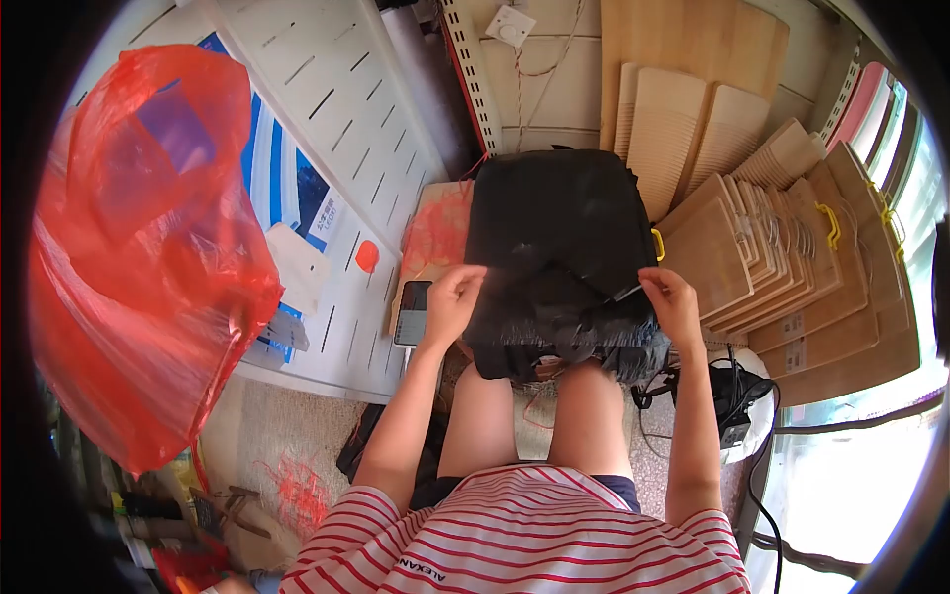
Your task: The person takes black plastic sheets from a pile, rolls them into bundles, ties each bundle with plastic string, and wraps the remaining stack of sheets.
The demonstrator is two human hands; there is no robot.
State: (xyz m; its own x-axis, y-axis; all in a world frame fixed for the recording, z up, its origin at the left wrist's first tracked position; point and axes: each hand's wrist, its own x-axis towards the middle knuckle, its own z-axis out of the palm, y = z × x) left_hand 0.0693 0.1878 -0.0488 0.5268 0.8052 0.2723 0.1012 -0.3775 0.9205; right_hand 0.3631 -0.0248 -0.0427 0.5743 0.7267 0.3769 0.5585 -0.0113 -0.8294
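Note:
A large black bag-like bundle point(554, 218) lies in front of my knees, its near edge creased and shiny. At its left edge is my left hand point(457, 302), fingers pinched together by the black material; what they hold is too small to make out. My right hand point(671, 302) is at the right edge, its thumb and fingertips closed on the black material. A dark strip stretches toward the right fingertips. Left of the bundle, a phone point(412, 313) with a white cable lies beside my left wrist.
A red plastic bag point(148, 257) hangs at the left before a white slotted panel point(341, 119). Wooden boards point(708, 247) and washboards point(673, 119) stand at the right. Black cables and a black bag point(727, 396) lie lower right. Red strands point(297, 490) are on the floor.

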